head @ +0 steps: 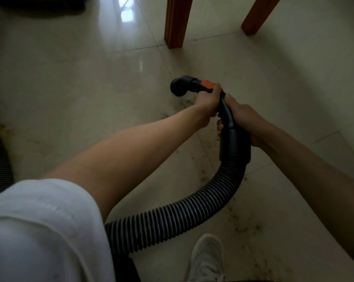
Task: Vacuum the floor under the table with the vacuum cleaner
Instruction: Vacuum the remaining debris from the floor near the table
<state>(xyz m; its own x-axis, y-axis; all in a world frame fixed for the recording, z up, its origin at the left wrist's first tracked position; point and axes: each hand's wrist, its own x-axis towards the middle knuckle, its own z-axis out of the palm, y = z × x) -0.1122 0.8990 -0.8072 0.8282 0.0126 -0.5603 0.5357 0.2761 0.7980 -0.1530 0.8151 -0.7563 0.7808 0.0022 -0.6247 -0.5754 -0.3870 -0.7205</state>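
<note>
Both hands grip the vacuum cleaner's black handle (229,117), and the round nozzle (179,86) at its far end sits low over the pale tiled floor (80,78), pointing away from the person and to their left. The left hand (207,101) wraps the handle nearest the nozzle, fingers curled just behind the orange button (207,85). The right hand (245,121) holds the thicker part farther back, thumb laid along the top, just ahead of where the ribbed hose (192,212) joins.

From the nozzle, the handle's long axis runs back toward the person and slightly right; the hose then loops down and back past a white shoe (207,259). Beyond the nozzle, well apart from it, stand two wooden table legs (176,23), one almost straight ahead, the other (257,17) farther right.

Dark crumbs (247,226) lie scattered on the tiles between nozzle and shoe, mostly under and to the right of the hands. So the nearest dirt seems to lie behind the nozzle, while the floor under the table lies ahead. The left hand, being nearer the nozzle, would likely steer.
</note>
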